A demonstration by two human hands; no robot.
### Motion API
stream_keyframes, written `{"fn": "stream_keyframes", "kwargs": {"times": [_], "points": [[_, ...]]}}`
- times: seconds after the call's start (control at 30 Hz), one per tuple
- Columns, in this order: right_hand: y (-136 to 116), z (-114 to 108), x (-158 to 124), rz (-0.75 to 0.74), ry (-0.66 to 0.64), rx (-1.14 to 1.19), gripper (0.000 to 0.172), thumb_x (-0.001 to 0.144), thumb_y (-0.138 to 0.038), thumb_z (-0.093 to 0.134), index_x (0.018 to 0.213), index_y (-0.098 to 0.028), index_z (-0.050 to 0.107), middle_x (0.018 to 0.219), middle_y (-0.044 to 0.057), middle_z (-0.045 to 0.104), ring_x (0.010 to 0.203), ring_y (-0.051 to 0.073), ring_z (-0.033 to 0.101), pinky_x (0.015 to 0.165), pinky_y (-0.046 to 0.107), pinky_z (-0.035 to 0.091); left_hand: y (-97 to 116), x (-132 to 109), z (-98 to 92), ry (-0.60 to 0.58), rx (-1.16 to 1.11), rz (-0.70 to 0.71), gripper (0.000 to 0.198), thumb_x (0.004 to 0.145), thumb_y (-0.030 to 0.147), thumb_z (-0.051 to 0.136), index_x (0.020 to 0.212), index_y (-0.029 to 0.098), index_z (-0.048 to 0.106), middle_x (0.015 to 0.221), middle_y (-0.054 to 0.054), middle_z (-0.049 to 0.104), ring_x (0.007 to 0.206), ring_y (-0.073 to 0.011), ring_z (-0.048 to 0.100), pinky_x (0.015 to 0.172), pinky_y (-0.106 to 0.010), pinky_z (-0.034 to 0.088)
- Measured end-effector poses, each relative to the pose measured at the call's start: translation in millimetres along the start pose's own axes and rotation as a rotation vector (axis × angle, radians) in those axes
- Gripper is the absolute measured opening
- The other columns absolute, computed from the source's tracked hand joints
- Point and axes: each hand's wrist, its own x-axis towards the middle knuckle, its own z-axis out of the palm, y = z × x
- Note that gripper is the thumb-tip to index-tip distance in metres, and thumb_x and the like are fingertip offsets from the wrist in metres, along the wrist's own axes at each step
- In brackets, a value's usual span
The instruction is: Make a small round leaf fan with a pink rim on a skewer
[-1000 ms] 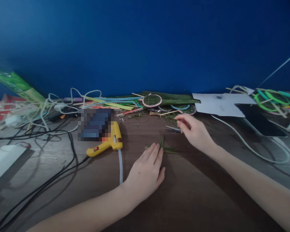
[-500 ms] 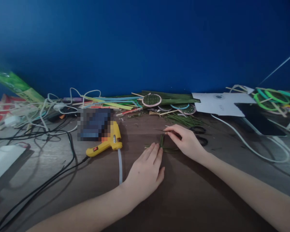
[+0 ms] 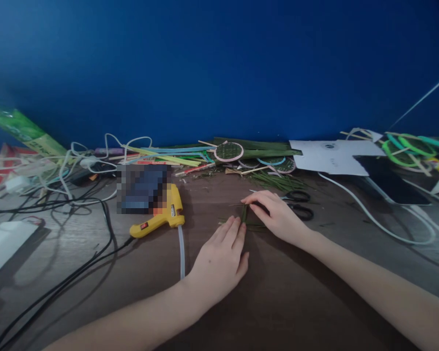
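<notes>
My left hand (image 3: 219,261) lies flat on the brown table, fingertips pressing down a small cross of green leaf strips (image 3: 244,217). My right hand (image 3: 274,214) rests just right of the cross, fingers pinching a thin green strip laid over it. Black-handled scissors (image 3: 300,204) lie on the table just behind my right hand.
A yellow glue gun (image 3: 159,218) with a white cord lies to the left, beside tangled black and white cables (image 3: 76,204). Along the blue wall lie leaf strips (image 3: 256,146), woven round pieces (image 3: 229,151), coloured straws (image 3: 168,155), white paper (image 3: 332,157) and a dark tablet (image 3: 388,183).
My right hand came back from the scissors area toward me with a thin strip and lowered it onto the cross. The scissors came into sight. My left hand stayed put.
</notes>
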Motion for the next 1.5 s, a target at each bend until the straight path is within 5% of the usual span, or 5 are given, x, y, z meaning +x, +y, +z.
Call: {"fn": "stream_keyframes", "kwargs": {"times": [0.53,0.9,1.13,1.3,1.5], "points": [[0.5,-1.8,-2.4,-0.121,0.082,0.145,0.015,0.088,-0.019,0.046,0.092,-0.02,0.06,0.096,0.005,0.067,0.095,0.018,0.06,0.086,0.036,0.045,-0.3,0.2,0.5,0.004,-0.013,-0.002,0.044,0.082,0.022,0.045,0.121,0.003,0.05,0.127,-0.018,0.052,0.12,-0.0278,0.047,0.096,-0.039,0.045],[-6.3,2.5,0.6,0.201,0.042,0.581,0.019,0.084,-0.022,0.049,0.098,-0.016,0.061,0.083,0.006,0.071,0.08,0.018,0.068,0.067,0.029,0.055,-0.1,0.3,1.0,-0.014,-0.006,-0.011,0.044,0.082,0.023,0.044,0.122,0.004,0.048,0.128,-0.017,0.051,0.121,-0.0275,0.046,0.097,-0.04,0.044],[1.0,6.7,0.8,0.142,0.074,0.478,0.022,0.083,-0.017,0.047,0.092,-0.018,0.067,0.109,0.008,0.063,0.088,0.017,0.066,0.074,0.031,0.057,-0.2,0.5,0.4,-0.02,-0.009,-0.01,0.044,0.083,0.023,0.043,0.122,0.005,0.048,0.129,-0.017,0.051,0.122,-0.0268,0.045,0.098,-0.04,0.043],[1.3,6.3,0.6,0.099,0.081,0.406,0.024,0.084,-0.016,0.046,0.092,-0.018,0.068,0.109,0.008,0.059,0.074,0.014,0.064,0.066,0.03,0.058,-0.1,0.2,1.3,-0.013,0.001,-0.012,0.044,0.083,0.023,0.043,0.123,0.004,0.048,0.129,-0.017,0.051,0.121,-0.0271,0.046,0.098,-0.039,0.043],[-2.1,3.4,0.0,-0.047,0.163,0.192,0.024,0.084,-0.01,0.046,0.091,-0.019,0.067,0.102,0.007,0.064,0.099,0.019,0.059,0.088,0.037,0.049,0.0,0.3,0.7,-0.016,-0.01,-0.006,0.044,0.083,0.023,0.044,0.122,0.004,0.047,0.129,-0.018,0.051,0.122,-0.0272,0.045,0.098,-0.04,0.043]]}}
